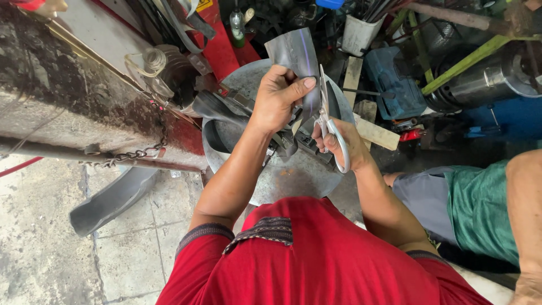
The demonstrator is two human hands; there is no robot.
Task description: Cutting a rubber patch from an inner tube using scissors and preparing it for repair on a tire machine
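Note:
My left hand [278, 97] pinches a strip of dark grey rubber sheet [293, 52] and holds it upright over a round metal tabletop [293, 175]. My right hand [343, 144] grips a pair of white-handled scissors [327, 116], whose blades point up along the right edge of the rubber strip, beside my left thumb. More black rubber scraps [217, 110] lie on the round top under my hands.
A long curved black rubber piece [113, 197] lies on the concrete floor at left. A chain [132, 153] hangs from a grimy bench. A blue tool [392, 79], wooden blocks and a white bucket [361, 34] crowd the back. Another person's knee and green shorts [480, 209] sit at right.

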